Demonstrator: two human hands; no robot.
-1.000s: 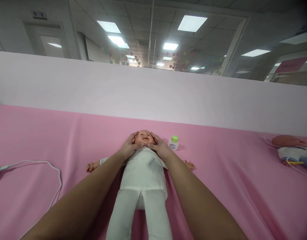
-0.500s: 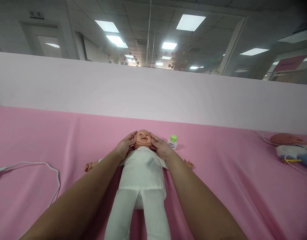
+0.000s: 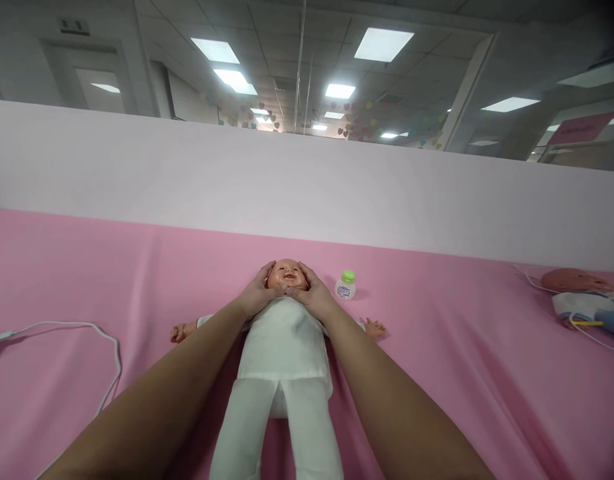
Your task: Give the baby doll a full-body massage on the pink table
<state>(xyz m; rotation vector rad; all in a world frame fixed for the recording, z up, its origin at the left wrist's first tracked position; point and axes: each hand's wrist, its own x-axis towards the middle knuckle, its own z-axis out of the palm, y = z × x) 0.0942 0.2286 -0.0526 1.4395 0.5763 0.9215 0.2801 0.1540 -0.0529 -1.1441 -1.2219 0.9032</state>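
Observation:
A baby doll (image 3: 287,340) in a white top and white trousers lies on its back, head away from me, arms spread out. My left hand (image 3: 257,292) cups the left side of its head, fingers curved along the cheek. On the other side my right hand (image 3: 314,291) does the same. Both thumbs meet at the doll's chin, just above the collar. Beside my right hand stands a small clear bottle (image 3: 345,287) with a green cap, not touched.
Pink cloth (image 3: 437,373) with folds covers the surface. A second doll (image 3: 581,281) in white and blue lies at far right with thin tubing. At left runs a white cable (image 3: 94,327). A white wall panel (image 3: 287,180) with glass above closes off the back.
Both thumbs have slid from the doll's cheeks down and inward to its chin, and the hands have drawn slightly closer. The doll and the bottle stay in place.

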